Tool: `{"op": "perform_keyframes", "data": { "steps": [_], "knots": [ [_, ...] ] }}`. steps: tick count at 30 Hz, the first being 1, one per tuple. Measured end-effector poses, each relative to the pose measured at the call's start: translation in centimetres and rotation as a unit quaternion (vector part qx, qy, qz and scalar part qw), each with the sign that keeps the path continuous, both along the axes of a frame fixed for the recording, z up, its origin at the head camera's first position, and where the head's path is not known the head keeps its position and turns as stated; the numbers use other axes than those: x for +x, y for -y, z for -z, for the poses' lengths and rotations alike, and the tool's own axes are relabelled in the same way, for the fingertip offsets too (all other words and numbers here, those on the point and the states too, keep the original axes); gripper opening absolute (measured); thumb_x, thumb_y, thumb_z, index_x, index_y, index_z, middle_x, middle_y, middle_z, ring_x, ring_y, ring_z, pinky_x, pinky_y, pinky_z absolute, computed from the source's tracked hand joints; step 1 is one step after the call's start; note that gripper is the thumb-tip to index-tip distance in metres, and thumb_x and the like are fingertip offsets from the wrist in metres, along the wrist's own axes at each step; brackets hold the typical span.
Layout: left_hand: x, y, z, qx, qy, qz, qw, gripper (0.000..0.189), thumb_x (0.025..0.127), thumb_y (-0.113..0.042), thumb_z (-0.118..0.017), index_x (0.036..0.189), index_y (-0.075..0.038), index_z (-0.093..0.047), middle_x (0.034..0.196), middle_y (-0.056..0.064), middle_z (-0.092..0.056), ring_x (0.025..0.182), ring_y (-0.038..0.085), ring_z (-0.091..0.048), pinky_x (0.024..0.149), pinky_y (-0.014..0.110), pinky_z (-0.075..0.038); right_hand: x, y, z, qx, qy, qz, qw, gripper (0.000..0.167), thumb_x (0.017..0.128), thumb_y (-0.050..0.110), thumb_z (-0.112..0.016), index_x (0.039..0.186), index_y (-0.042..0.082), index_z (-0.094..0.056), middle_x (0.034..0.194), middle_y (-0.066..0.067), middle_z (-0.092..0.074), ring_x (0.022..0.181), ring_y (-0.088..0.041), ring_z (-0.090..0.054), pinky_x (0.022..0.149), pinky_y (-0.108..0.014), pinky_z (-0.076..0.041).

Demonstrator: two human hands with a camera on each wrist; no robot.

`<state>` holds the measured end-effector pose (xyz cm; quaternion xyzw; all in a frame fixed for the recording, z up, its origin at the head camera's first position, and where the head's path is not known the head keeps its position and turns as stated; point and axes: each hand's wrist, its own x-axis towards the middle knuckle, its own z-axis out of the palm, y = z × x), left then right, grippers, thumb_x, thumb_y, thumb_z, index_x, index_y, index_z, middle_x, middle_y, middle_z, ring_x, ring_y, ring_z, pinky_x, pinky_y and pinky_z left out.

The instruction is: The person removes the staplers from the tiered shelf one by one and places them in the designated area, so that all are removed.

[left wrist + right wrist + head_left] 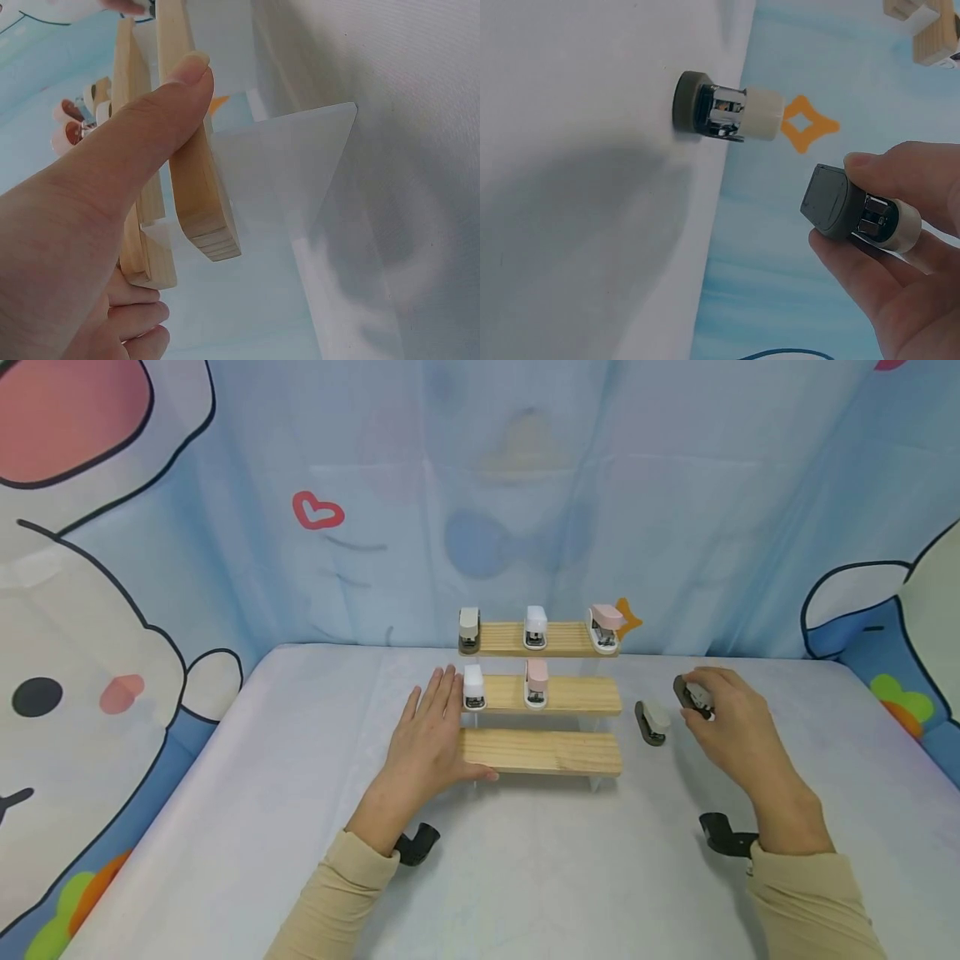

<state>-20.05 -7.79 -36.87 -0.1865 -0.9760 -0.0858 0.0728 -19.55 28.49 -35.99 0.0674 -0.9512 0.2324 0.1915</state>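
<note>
My left hand [426, 745] lies along the left end of a three-tier wooden display shelf [540, 753], fingers straight and thumb on the front edge of the lowest board. In the right wrist view, my right hand [907, 300] pinches a small grey-and-cream stapler [829, 202] between thumb and fingers, its grey base turned outward. A matching grey-and-cream stapler [654, 722] stands on the table, just left of that hand. On the top board are a grey-and-cream stapler [468, 631], a white one [536, 627] and a pink one [604, 627]. The middle board bears a white stapler [474, 687] and a pink one [536, 683].
Clear supports [285, 165] hold up the boards. A white cloth covers the table [555, 868], and a blue cartoon curtain [390, 577] hangs behind its back edge. Black wrist mounts [726, 837] stick out inward from both wrists.
</note>
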Motion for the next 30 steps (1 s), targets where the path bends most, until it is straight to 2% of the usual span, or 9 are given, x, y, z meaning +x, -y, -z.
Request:
{"op": "perform_keyframes", "data": {
  "steps": [15, 22, 30],
  "knots": [
    [0.0, -0.1, -0.1, -0.004, 0.0, -0.002, 1.0, 0.139, 0.061, -0.072, -0.081, 0.158, 0.0, -0.012, 0.167, 0.015, -0.011, 0.156, 0.027, -0.008, 0.127, 0.047, -0.012, -1.0, -1.2, 1.4, 0.001, 0.052, 0.004, 0.9986, 0.043, 0.085, -0.006, -0.062, 0.126, -0.013, -0.052, 0.133, -0.038, -0.045, 0.122, -0.056, -0.044, 0.091, -0.068, -0.043],
    [0.0, 0.0, -0.1, -0.005, 0.002, -0.004, 1.0, 0.139, 0.06, -0.073, -0.08, 0.158, 0.0, -0.013, 0.167, 0.014, -0.01, 0.156, 0.027, -0.007, 0.127, 0.047, -0.012, -1.5, -1.5, 1.9, 0.004, 0.101, 0.013, 0.9948, 0.045, 0.085, -0.004, -0.06, 0.128, -0.013, -0.05, 0.137, -0.04, -0.041, 0.121, -0.056, -0.043, 0.085, -0.063, -0.047],
    [0.0, -0.1, -0.1, -0.005, 0.002, -0.004, 1.0, 0.138, 0.061, -0.072, -0.08, 0.158, 0.0, -0.014, 0.167, 0.014, -0.011, 0.156, 0.027, -0.008, 0.127, 0.047, -0.013, -2.0, -1.9, 2.6, 0.007, 0.127, 0.012, 0.9918, 0.045, 0.087, -0.004, -0.06, 0.129, -0.014, -0.048, 0.137, -0.041, -0.04, 0.123, -0.058, -0.04, 0.089, -0.065, -0.045]
  ]
}}
